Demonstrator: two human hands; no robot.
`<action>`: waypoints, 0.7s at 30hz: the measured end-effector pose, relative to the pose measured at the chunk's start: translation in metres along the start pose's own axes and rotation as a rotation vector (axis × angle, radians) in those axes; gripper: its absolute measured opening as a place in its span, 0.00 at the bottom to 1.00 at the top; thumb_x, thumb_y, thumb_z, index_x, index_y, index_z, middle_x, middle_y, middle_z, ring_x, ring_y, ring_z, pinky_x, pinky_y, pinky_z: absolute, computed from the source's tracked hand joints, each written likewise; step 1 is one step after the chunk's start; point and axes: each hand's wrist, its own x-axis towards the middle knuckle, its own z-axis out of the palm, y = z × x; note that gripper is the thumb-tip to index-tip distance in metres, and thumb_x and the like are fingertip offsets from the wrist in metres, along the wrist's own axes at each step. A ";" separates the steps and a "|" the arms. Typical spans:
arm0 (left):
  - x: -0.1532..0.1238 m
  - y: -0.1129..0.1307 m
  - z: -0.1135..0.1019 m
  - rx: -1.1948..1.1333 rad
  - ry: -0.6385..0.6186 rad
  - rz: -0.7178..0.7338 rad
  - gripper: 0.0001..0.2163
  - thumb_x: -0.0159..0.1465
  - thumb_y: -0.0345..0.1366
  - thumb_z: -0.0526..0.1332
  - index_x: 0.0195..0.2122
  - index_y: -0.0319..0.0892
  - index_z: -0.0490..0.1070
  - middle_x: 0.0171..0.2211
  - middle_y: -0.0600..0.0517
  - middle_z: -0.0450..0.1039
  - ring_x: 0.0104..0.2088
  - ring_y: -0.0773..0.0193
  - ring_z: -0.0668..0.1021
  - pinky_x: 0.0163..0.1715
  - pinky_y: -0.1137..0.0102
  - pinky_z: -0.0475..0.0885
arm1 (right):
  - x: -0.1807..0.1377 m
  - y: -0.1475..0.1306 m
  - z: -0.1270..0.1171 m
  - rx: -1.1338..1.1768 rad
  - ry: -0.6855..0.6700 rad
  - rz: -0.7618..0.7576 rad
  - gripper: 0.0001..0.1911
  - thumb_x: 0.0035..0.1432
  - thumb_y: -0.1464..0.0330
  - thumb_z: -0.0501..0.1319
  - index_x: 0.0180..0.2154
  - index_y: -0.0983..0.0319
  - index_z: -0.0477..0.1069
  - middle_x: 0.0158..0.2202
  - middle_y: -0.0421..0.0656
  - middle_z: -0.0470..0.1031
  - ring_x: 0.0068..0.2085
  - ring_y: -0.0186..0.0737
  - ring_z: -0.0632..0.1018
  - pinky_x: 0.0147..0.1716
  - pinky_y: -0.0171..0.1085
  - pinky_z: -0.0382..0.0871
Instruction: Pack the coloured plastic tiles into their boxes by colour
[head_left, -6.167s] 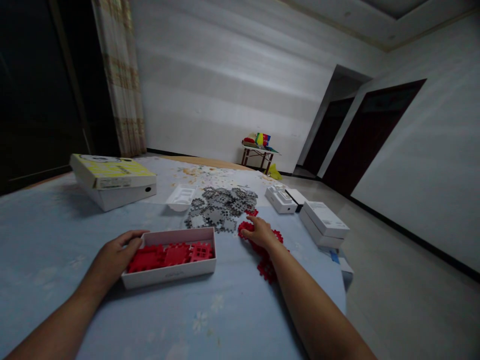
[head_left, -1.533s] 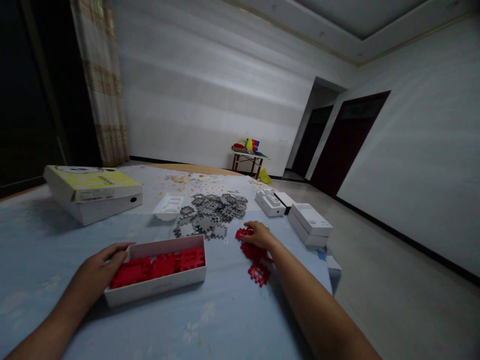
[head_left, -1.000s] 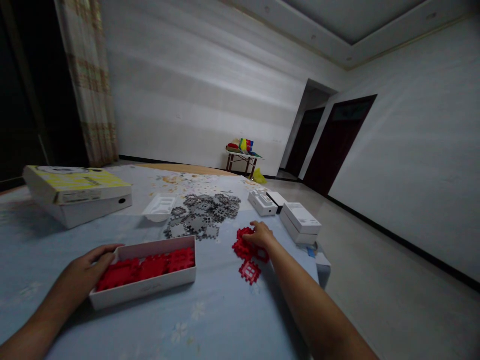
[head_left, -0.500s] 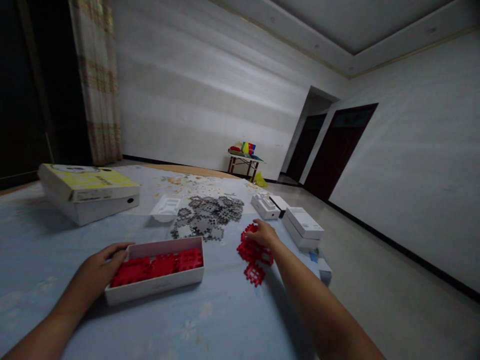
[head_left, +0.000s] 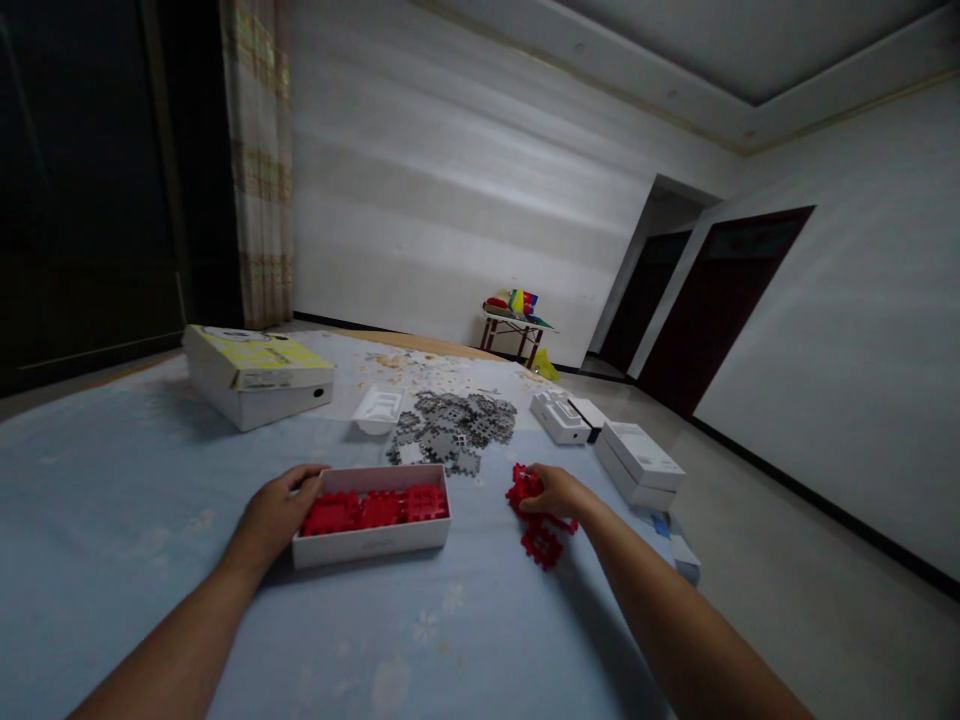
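Observation:
My left hand [head_left: 276, 512] grips the left end of an open white box [head_left: 379, 543], its thumb over the rim. Red plastic interlocking building pieces [head_left: 381, 508] lie in rows inside the box. To the right, my right hand [head_left: 556, 493] is closed on some loose red interlocking pieces [head_left: 525, 486]; its palm hides part of them. A red piece [head_left: 541, 547] with toothed edges hangs or lies just below the fingers; I cannot tell which. Beyond the box spreads a pile of grey interlocking pieces [head_left: 454, 425].
A yellow-and-white carton [head_left: 262, 375] stands at the back left. Next to the grey pile is a clear plastic tray [head_left: 381, 408]. White boxes [head_left: 641, 460] line the table's right edge, on a blue floral cloth [head_left: 360, 640]. A small side table [head_left: 517, 325] stands by the wall.
The view has turned, so everything sits farther right in the picture. My right fingers have closed more on the red pieces. My left hand stays on the box.

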 end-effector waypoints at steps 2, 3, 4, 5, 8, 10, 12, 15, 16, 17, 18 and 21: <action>-0.001 -0.001 0.000 0.002 0.009 0.002 0.19 0.53 0.44 0.49 0.37 0.41 0.73 0.36 0.48 0.77 0.38 0.59 0.77 0.37 0.71 0.70 | -0.001 -0.001 -0.001 -0.003 -0.016 -0.001 0.25 0.36 0.61 0.65 0.41 0.59 0.71 0.35 0.42 0.75 0.34 0.43 0.74 0.31 0.35 0.63; -0.001 -0.001 0.000 -0.002 0.013 0.001 0.19 0.53 0.44 0.49 0.37 0.41 0.73 0.36 0.48 0.78 0.37 0.59 0.77 0.37 0.72 0.70 | -0.002 -0.002 -0.002 -0.002 -0.025 -0.004 0.24 0.37 0.62 0.65 0.41 0.59 0.71 0.35 0.43 0.76 0.34 0.43 0.74 0.30 0.35 0.63; -0.001 -0.002 0.001 -0.005 0.015 -0.002 0.19 0.53 0.44 0.49 0.37 0.41 0.73 0.36 0.48 0.78 0.37 0.59 0.78 0.36 0.72 0.70 | -0.003 -0.002 -0.003 0.003 -0.028 -0.006 0.25 0.37 0.62 0.65 0.42 0.59 0.70 0.36 0.43 0.76 0.34 0.43 0.74 0.31 0.36 0.64; -0.001 -0.002 0.001 -0.008 0.017 -0.006 0.19 0.53 0.44 0.50 0.37 0.41 0.73 0.36 0.48 0.78 0.37 0.60 0.78 0.36 0.72 0.70 | -0.003 -0.003 -0.004 0.013 -0.019 -0.011 0.26 0.38 0.62 0.65 0.43 0.59 0.70 0.36 0.43 0.75 0.35 0.43 0.74 0.32 0.36 0.65; 0.000 -0.003 0.002 -0.021 0.010 -0.003 0.18 0.53 0.44 0.50 0.37 0.41 0.73 0.35 0.49 0.78 0.37 0.60 0.77 0.36 0.72 0.70 | -0.003 -0.011 -0.009 0.099 0.099 -0.082 0.31 0.40 0.64 0.64 0.50 0.61 0.65 0.42 0.46 0.74 0.40 0.44 0.74 0.39 0.39 0.65; 0.000 -0.003 0.003 -0.043 0.003 -0.003 0.18 0.53 0.45 0.50 0.36 0.42 0.72 0.35 0.50 0.78 0.37 0.60 0.77 0.37 0.72 0.70 | -0.002 -0.025 -0.013 0.191 0.194 -0.202 0.33 0.42 0.64 0.63 0.52 0.62 0.63 0.46 0.48 0.72 0.45 0.46 0.72 0.45 0.42 0.64; 0.001 -0.002 0.004 -0.067 -0.001 -0.012 0.18 0.53 0.45 0.50 0.37 0.42 0.72 0.35 0.50 0.77 0.37 0.59 0.77 0.37 0.71 0.70 | -0.001 -0.048 -0.016 0.273 0.238 -0.352 0.34 0.43 0.64 0.63 0.54 0.61 0.61 0.49 0.48 0.69 0.48 0.47 0.70 0.49 0.44 0.61; 0.000 -0.001 0.005 -0.070 0.008 -0.020 0.17 0.53 0.44 0.50 0.36 0.43 0.72 0.35 0.51 0.77 0.37 0.59 0.77 0.38 0.70 0.69 | 0.002 -0.094 -0.017 0.356 0.199 -0.570 0.37 0.41 0.65 0.65 0.55 0.59 0.59 0.51 0.47 0.67 0.51 0.46 0.68 0.52 0.45 0.58; -0.001 -0.001 0.005 -0.069 0.012 -0.016 0.16 0.53 0.44 0.50 0.35 0.43 0.72 0.35 0.51 0.77 0.37 0.59 0.77 0.39 0.69 0.69 | 0.004 -0.110 -0.016 0.389 0.153 -0.623 0.38 0.41 0.66 0.65 0.56 0.58 0.58 0.51 0.47 0.67 0.51 0.45 0.68 0.52 0.45 0.58; -0.002 -0.001 0.005 -0.068 0.014 -0.010 0.16 0.53 0.43 0.50 0.35 0.43 0.72 0.35 0.51 0.77 0.38 0.59 0.77 0.40 0.69 0.69 | 0.005 -0.125 -0.014 0.438 0.083 -0.655 0.38 0.42 0.66 0.65 0.56 0.58 0.57 0.51 0.47 0.67 0.50 0.44 0.68 0.51 0.44 0.59; -0.002 -0.001 0.004 -0.068 0.014 -0.005 0.15 0.53 0.43 0.50 0.35 0.43 0.72 0.35 0.51 0.77 0.38 0.59 0.77 0.40 0.68 0.69 | 0.007 -0.137 -0.012 0.501 0.000 -0.668 0.38 0.42 0.67 0.65 0.56 0.58 0.56 0.50 0.47 0.67 0.48 0.43 0.70 0.49 0.44 0.61; -0.004 -0.001 0.003 -0.065 0.035 -0.017 0.16 0.54 0.42 0.50 0.39 0.42 0.71 0.39 0.49 0.76 0.41 0.59 0.76 0.44 0.66 0.68 | 0.014 -0.163 -0.003 0.733 -0.276 -0.631 0.36 0.43 0.66 0.66 0.54 0.60 0.57 0.47 0.48 0.69 0.44 0.40 0.72 0.44 0.41 0.66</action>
